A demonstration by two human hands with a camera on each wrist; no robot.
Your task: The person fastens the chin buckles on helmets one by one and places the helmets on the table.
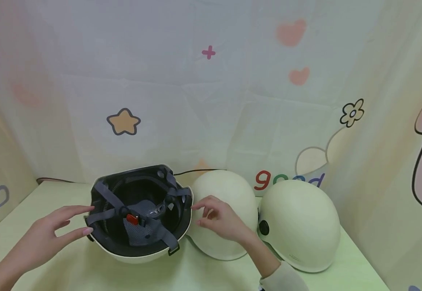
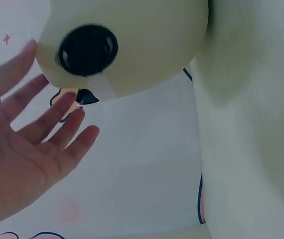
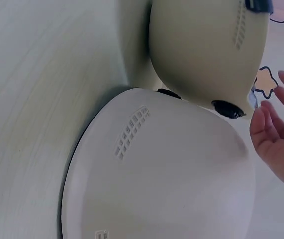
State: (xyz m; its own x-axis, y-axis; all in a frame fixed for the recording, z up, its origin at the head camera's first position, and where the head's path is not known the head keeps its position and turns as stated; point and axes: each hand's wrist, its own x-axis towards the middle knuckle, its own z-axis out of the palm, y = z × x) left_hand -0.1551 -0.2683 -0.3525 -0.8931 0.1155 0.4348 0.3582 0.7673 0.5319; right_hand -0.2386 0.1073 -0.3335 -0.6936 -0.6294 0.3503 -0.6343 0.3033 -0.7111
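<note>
An upturned cream helmet (image 1: 134, 259) lies on the table, its black padded inside facing up. Grey straps (image 1: 110, 195) cross the opening, with a red buckle (image 1: 132, 219) among them. On the helmet's left, my left hand (image 1: 49, 236) spreads thumb and fingers at the rim; the left wrist view shows its fingers extended beside the shell (image 2: 151, 55) and a round black disc (image 2: 88, 50). At the opposite rim is my right hand (image 1: 221, 218), fingers loosely bent. In the right wrist view its fingertips are close to the rim; whether they touch it, I cannot tell.
Two more cream helmets, a middle one (image 1: 229, 186) and a right one (image 1: 301, 226), stand dome up to the right, close together. The middle one adjoins the upturned helmet. Behind the pale table (image 1: 196, 279) hangs a printed curtain (image 1: 167, 133), with curtains at both sides.
</note>
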